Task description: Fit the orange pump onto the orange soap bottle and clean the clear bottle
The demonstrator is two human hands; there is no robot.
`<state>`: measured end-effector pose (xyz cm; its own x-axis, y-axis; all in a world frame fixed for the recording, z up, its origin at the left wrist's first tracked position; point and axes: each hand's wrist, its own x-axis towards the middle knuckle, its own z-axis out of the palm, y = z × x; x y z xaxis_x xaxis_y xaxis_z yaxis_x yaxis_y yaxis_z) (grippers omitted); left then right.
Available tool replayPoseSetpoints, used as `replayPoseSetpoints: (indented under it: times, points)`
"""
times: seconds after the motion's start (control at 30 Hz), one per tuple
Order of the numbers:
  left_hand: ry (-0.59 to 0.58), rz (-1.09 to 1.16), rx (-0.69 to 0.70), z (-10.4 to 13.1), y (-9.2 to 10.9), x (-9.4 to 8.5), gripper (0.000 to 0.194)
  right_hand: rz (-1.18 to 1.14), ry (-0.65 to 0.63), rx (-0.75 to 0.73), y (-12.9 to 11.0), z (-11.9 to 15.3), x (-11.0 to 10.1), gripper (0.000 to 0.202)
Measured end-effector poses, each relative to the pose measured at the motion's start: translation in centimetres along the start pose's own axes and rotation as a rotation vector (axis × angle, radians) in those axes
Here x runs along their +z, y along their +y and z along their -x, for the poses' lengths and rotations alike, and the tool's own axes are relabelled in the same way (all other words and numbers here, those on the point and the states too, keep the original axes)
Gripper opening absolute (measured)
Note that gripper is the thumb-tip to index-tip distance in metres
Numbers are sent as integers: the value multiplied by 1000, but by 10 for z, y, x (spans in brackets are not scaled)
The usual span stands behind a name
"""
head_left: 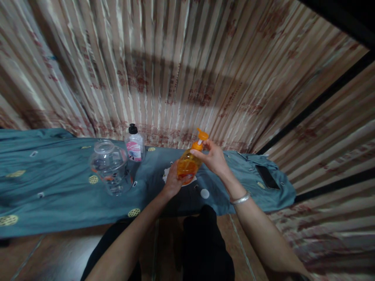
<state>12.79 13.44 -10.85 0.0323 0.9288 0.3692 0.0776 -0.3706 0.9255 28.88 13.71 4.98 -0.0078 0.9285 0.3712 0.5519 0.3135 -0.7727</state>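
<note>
A clear pump bottle (pixel 186 166) of orange-yellow liquid, with an orange pump top (pixel 202 135), is tilted to the right between my hands. My left hand (pixel 172 180) is wrapped round its lower body. At the collar under the pump, my right hand (pixel 213 157) grips with thumb and fingers. Behind the bottle, a white paper-like piece (pixel 166 174) lies on the cloth, partly hidden. A small white round disc (pixel 204 193) rests just in front of it.
A blue-green patterned cloth (pixel 70 203) covers the narrow table. To the left stand a clear plastic jug (pixel 109 168) and a clear bottle with black cap and pink label (pixel 134 146). A dark phone (pixel 267 177) lies at the right. Pleated curtains (pixel 175 70) hang close behind.
</note>
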Motion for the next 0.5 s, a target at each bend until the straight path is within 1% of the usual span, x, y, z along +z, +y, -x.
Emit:
replayPoseSetpoints:
  times: [0.03, 0.07, 0.13, 0.2, 0.27, 0.3, 0.33, 0.43, 0.47, 0.5]
  points:
    - [2, -1, -2, 0, 0, 0, 67, 27, 20, 3, 0, 0, 1, 59]
    - [2, -1, -3, 0, 0, 0, 68, 11, 4, -4, -1, 1, 0, 61]
    - [1, -1, 2, 0, 1, 0, 68, -121, -99, -38, -3, 1, -2, 64]
    - [-5, 1, 10, 0, 2, 0, 64, -268, -215, -58, -4, 1, -5, 62]
    - [-4, 1, 12, 0, 4, 0, 62, -343, -270, -47, -4, 1, -6, 57]
    - [-1, 1, 11, -1, 4, 0, 63, -347, -265, -38, -4, 0, -5, 55]
    - [0, 1, 8, -1, 5, 0, 63, -324, -234, -31, -3, 0, -3, 55]
    - [1, -2, 0, -1, 5, -1, 64, -133, -36, -6, -1, 0, 4, 58]
    - [-1, -3, -2, 0, 5, -1, 64, -74, 12, 0, 0, 1, 5, 59]
    - [-1, -4, -5, 0, 4, -1, 65, -50, 26, 0, 0, 1, 5, 61]
